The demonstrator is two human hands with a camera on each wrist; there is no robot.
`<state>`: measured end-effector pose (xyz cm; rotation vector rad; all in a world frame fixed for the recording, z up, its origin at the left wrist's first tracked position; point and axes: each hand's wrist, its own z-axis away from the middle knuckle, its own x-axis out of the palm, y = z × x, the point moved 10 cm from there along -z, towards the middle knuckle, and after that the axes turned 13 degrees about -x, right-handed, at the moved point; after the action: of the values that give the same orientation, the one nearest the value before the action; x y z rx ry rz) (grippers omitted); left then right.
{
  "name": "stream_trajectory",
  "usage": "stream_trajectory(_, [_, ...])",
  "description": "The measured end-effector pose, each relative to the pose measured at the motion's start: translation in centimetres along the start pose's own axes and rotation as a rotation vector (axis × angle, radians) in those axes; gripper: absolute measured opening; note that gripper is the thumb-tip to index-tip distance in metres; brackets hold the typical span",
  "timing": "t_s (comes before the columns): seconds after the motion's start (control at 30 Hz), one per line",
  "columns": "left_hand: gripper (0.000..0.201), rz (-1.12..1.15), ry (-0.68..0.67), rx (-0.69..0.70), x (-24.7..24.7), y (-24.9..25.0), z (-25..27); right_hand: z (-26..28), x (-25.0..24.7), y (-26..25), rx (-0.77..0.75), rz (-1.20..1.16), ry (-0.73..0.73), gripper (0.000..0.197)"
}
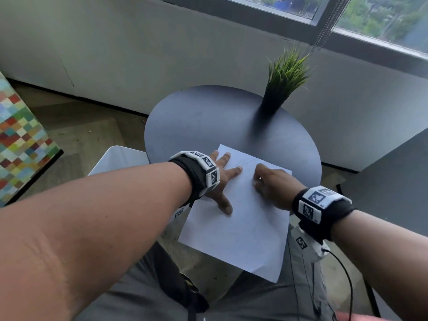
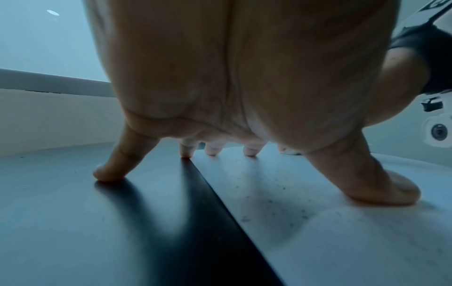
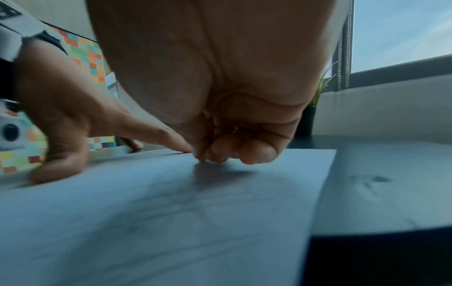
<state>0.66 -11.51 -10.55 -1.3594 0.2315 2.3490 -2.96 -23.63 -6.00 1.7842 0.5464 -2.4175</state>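
A white sheet of paper [image 1: 238, 232] lies on the round dark table [image 1: 208, 117], its near part hanging over the table's front edge above my lap. My left hand [image 1: 222, 179] presses flat on the sheet's left side with spread, straight fingers. In the left wrist view the thumb and some fingers of this hand [image 2: 232, 116] stand on the paper [image 2: 342, 232], and the little finger stands on the bare table [image 2: 61, 212]. My right hand [image 1: 271, 184] rests on the sheet's upper right part. Its curled fingers [image 3: 232, 151] touch the paper [image 3: 171, 212]; nothing shows in them.
A green plant in a black pot [image 1: 282, 79] stands at the table's far right. A white bin or seat [image 1: 118, 158] is next to the table on the left. Farther left is a multicoloured checked surface [image 1: 20, 140]. A window with a bead chain [image 1: 324, 28] runs along the far wall.
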Motion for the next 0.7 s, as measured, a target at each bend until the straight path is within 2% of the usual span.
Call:
stream_trajectory(0.03, [0.132,-0.002,-0.001,0.0,0.0,0.0,0.0,0.2,0.1,-0.5,-0.012,-0.002,-0.002,0.015])
stream_trajectory(0.17, [0.132,-0.009,-0.004,0.009,0.0,-0.1,-0.1,1.7,3.6,-6.4,-0.249,-0.036,-0.17,0.008])
stream_trajectory(0.2, [0.132,-0.01,-0.004,0.009,0.0,0.0,0.0,1.5,3.3,-5.9,-0.232,-0.035,-0.158,0.007])
stream_trajectory(0.3, [0.131,-0.005,0.002,0.006,-0.1,0.1,0.2,0.3,0.5,-0.4,-0.005,-0.029,-0.006,0.009])
stream_trajectory(0.33, [0.131,-0.002,0.002,0.004,0.0,0.1,0.2,0.3,0.2,0.1,0.02,-0.016,0.015,0.011])
stream_trajectory(0.37, [0.131,0.001,0.001,0.003,0.0,0.0,0.1,0.4,0.4,-0.5,-0.007,-0.001,0.01,0.011])
stream_trajectory(0.47, [0.133,0.001,-0.014,0.005,0.1,-0.1,-0.1,1.7,3.2,-5.9,-0.235,0.011,-0.162,0.009])
stream_trajectory(0.53, [0.133,0.001,-0.021,0.009,0.1,0.0,-0.1,2.0,3.4,-6.5,-0.287,0.01,-0.183,0.009])
stream_trajectory(0.57, [0.132,0.006,-0.02,0.01,0.1,0.0,0.0,1.5,2.6,-5.3,-0.248,0.012,-0.143,0.01])
stream_trajectory(0.7, [0.129,0.028,-0.011,-0.002,0.1,0.0,0.6,0.7,-0.1,0.9,0.063,-0.005,-0.023,0.017])
